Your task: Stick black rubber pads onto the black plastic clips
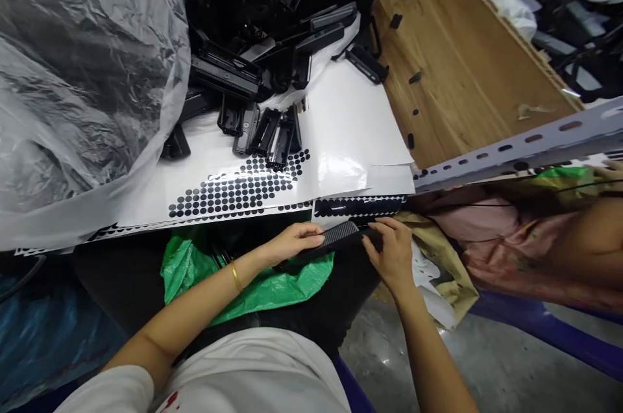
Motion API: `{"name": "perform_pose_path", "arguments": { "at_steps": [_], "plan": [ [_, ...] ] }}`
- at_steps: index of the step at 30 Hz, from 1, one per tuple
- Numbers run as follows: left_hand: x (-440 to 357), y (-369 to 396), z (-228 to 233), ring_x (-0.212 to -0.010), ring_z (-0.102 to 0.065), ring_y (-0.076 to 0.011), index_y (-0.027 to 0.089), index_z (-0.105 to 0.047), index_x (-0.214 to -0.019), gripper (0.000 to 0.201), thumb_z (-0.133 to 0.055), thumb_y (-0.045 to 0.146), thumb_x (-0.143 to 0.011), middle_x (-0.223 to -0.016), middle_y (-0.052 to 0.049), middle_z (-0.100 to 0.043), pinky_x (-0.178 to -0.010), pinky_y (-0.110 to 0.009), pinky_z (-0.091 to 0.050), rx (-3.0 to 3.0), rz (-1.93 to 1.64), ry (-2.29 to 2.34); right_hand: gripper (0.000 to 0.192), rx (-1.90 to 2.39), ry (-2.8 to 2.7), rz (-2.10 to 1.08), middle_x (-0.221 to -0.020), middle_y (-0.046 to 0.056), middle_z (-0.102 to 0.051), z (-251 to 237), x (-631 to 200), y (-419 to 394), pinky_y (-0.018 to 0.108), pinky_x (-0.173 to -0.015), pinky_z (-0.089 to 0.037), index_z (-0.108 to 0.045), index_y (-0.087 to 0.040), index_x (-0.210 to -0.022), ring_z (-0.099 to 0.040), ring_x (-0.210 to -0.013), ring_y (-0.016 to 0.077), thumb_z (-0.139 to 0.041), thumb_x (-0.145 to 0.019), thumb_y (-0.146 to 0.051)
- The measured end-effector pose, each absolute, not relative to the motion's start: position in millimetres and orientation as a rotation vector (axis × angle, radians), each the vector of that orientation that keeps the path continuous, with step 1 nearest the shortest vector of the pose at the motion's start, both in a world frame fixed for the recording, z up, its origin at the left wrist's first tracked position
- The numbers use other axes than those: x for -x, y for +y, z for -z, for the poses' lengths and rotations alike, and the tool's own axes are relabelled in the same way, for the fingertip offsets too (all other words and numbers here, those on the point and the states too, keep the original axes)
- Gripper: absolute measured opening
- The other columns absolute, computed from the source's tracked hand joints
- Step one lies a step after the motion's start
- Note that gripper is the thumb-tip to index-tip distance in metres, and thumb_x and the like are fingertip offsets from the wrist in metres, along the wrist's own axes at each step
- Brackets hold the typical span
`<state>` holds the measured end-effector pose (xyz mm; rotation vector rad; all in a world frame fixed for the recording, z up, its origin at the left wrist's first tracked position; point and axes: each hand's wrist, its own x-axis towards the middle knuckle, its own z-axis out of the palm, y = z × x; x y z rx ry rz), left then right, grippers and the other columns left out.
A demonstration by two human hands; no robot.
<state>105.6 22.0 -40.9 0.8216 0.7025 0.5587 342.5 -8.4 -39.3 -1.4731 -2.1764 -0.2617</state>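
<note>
Here, near a green bag (296, 289), the left hand (296, 241) pinches a black textured part (339, 232) between thumb and fingers, the right hand (393, 250) curls its fingers at the other end, grip unclear, and a brown bag (464, 293) holds white scraps (427, 270).

Person wears a white T-shirt (263, 371) with creased front, short loose left sleeve (114, 392), red mark (170, 402) on the left front cut by the frame edge, thin gold-coloured bangle (236, 275) above bare left hand (298, 241), bare right hand (395, 250), black legwear (348, 309).
</note>
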Motion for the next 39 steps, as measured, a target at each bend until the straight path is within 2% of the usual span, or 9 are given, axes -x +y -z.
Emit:
{"name": "perform_pose_path", "arguments": {
  "at_steps": [5,11,15,19,23,26,29,33,39],
  "plan": [
    [-132.4,29.2,33.3,-0.053,-0.042,-0.0060,0.012,-0.057,-0.066,0.040,-0.077,0.047,-0.058,-0.059,0.003,-0.050,-0.052,-0.021,-0.030,-0.570,-0.576,0.547,0.035,1.402,-2.208,0.351,-0.106,0.009,-0.057,39.0,-339.8,6.0,0.041,-0.079,-0.045,-0.047,-0.025,-0.114,-0.056,-0.096,0.0255,-0.052,-0.081,-0.014],
    [-133.5,35.3,28.6,-0.051,-0.043,-0.0051,0.013,-0.053,-0.062,0.034,-0.079,0.036,-0.059,-0.058,0.003,-0.049,-0.050,-0.019,-0.032,-0.368,-0.638,0.539,0.021,1.278,-2.095,0.307,-0.085,0.004,-0.061,25.8,-335.2,8.0,0.037,-0.072,-0.046,-0.052,-0.025,-0.098,-0.060,-0.080,0.0209,-0.060,-0.081,-0.015],
    [-128.0,35.0,32.9,-0.050,-0.043,-0.0050,0.013,-0.053,-0.062,0.036,-0.079,0.036,-0.059,-0.057,0.003,-0.049,-0.048,-0.019,-0.031,-0.361,-0.631,0.557,0.020,1.252,-2.082,-0.002,-0.078,0.002,-0.063,8.2,-339.5,-10.7,0.036,-0.070,-0.048,-0.055,-0.025,-0.096,-0.061,-0.073,0.0186,-0.056,-0.082,-0.011],
    [-122.3,31.8,38.8,-0.055,-0.047,-0.0071,0.013,-0.055,-0.067,0.039,-0.079,0.042,-0.060,-0.058,0.003,-0.050,-0.051,-0.020,-0.032,-0.409,-0.603,0.589,0.016,1.311,-1.994,-0.429,-0.075,0.001,-0.064,-15.6,-351.0,-25.3,0.032,-0.062,-0.050,-0.057,-0.024,-0.091,-0.061,-0.068,0.0174,-0.063,-0.079,-0.014],
    [-125.5,28.6,41.4,-0.061,-0.052,-0.0086,0.014,-0.055,-0.070,0.042,-0.079,0.046,-0.059,-0.064,0.002,-0.054,-0.058,-0.020,-0.037,-0.430,-0.597,0.590,0.011,1.215,-1.939,-0.723,-0.069,0.001,-0.064,-30.3,-345.5,-20.6,0.031,-0.060,-0.049,-0.058,-0.022,-0.074,-0.061,-0.065,0.0169,-0.066,-0.078,-0.017],
    [-128.3,27.3,39.8,-0.062,-0.056,-0.0095,0.014,-0.057,-0.074,0.042,-0.080,0.046,-0.059,-0.068,0.001,-0.058,-0.063,-0.022,-0.042,-0.416,-0.557,0.553,0.009,1.104,-1.975,-0.946,-0.069,0.002,-0.065,-34.3,-323.4,-14.5,0.031,-0.062,-0.049,-0.059,-0.022,-0.074,-0.061,-0.066,0.0163,-0.064,-0.081,-0.018],
    [-118.4,25.6,34.7,-0.064,-0.060,-0.0120,0.014,-0.059,-0.077,0.041,-0.080,0.044,-0.059,-0.071,-0.001,-0.061,-0.068,-0.026,-0.048,-0.396,-0.516,0.525,0.011,1.071,-1.832,-1.243,-0.070,0.002,-0.063,-36.9,-298.6,-9.3,0.031,-0.063,-0.050,-0.056,-0.022,-0.075,-0.060,-0.066,0.0155,-0.061,-0.084,-0.026],
    [-80.8,19.8,22.7,-0.072,-0.064,-0.0156,0.014,-0.058,-0.077,0.033,-0.076,0.041,-0.067,-0.077,-0.003,-0.065,-0.073,-0.031,-0.052,-0.415,-0.565,0.667,0.022,1.335,-1.494,-1.347,-0.072,0.001,-0.056,-33.1,-275.4,5.0,0.026,-0.060,-0.047,-0.052,-0.021,-0.074,-0.054,-0.067,0.0136,-0.065,-0.079,-0.037],
    [-39.3,7.9,7.6,-0.098,-0.064,-0.0214,0.014,-0.063,-0.098,0.030,-0.065,0.037,-0.079,-0.103,-0.011,-0.068,-0.088,-0.033,-0.048,-0.415,-0.838,0.770,0.013,1.391,-1.655,-1.416,-0.067,-0.002,-0.049,-19.9,-253.9,25.7,0.023,-0.054,-0.039,-0.051,-0.020,-0.075,-0.046,-0.059,0.0109,-0.057,-0.081,-0.029]
  ]
}}
